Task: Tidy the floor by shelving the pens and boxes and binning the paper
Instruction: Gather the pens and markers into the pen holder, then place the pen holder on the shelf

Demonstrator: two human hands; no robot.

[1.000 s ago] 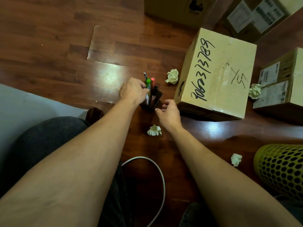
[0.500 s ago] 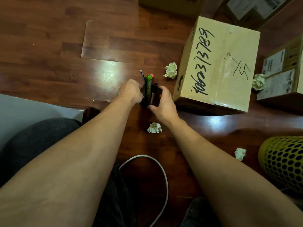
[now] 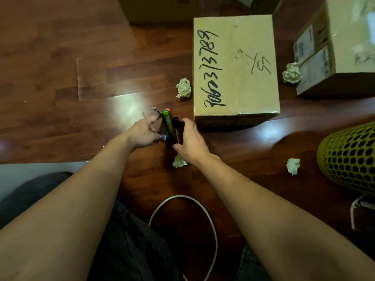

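Note:
A black pen holder (image 3: 164, 128) with a green marker (image 3: 167, 120), a black marker and a thin pen stands tilted between my hands. My left hand (image 3: 144, 133) holds its left side with spread fingers, a blue pen end at the thumb. My right hand (image 3: 190, 138) grips its right side. Crumpled paper balls lie by the big box (image 3: 183, 88), under my right wrist (image 3: 179, 161), near the bin (image 3: 292, 166) and against the right box (image 3: 292, 73). A large cardboard box (image 3: 235, 65) with handwritten numbers sits just beyond my hands.
A labelled box (image 3: 334, 47) stands at the right and another box (image 3: 158, 9) at the back. A yellow mesh bin (image 3: 349, 157) lies at the right edge. A white cable (image 3: 211, 220) loops over the wooden floor near my legs.
My right hand came in from the right and took hold of the pen holder. My left hand's fingers have spread. The view has swung so that the boxes sit higher and squarer.

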